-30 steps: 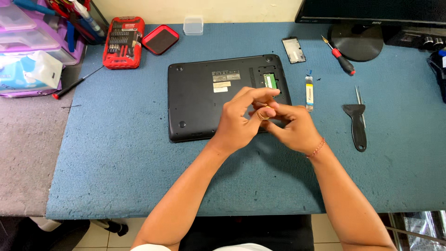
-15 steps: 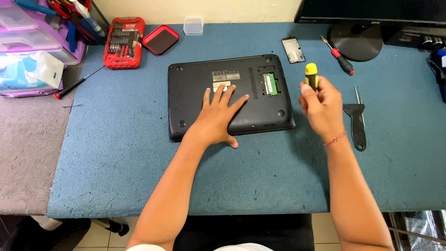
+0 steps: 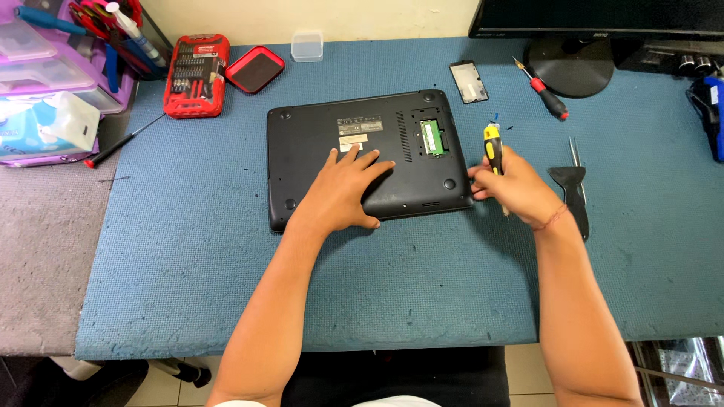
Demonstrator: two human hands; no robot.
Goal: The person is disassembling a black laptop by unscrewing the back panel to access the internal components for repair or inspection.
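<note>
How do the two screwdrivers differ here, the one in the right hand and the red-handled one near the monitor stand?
The yellow-and-black screwdriver is gripped in the right hand, near the laptop's right edge; the red-handled screwdriver lies loose on the blue mat. The held one stands roughly upright in view with handle top showing; the red one lies diagonally. Both are small hand screwdrivers right of the laptop.

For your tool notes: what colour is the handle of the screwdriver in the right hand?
Yellow and black handle, gripped by the right hand; head view.

The upturned black laptop [image 3: 362, 154] has a matt plastic shell. The rough blue mat [image 3: 188, 249] looks like foam. The yellow-and-black screwdriver handle [image 3: 492, 147] is smooth plastic.
</note>
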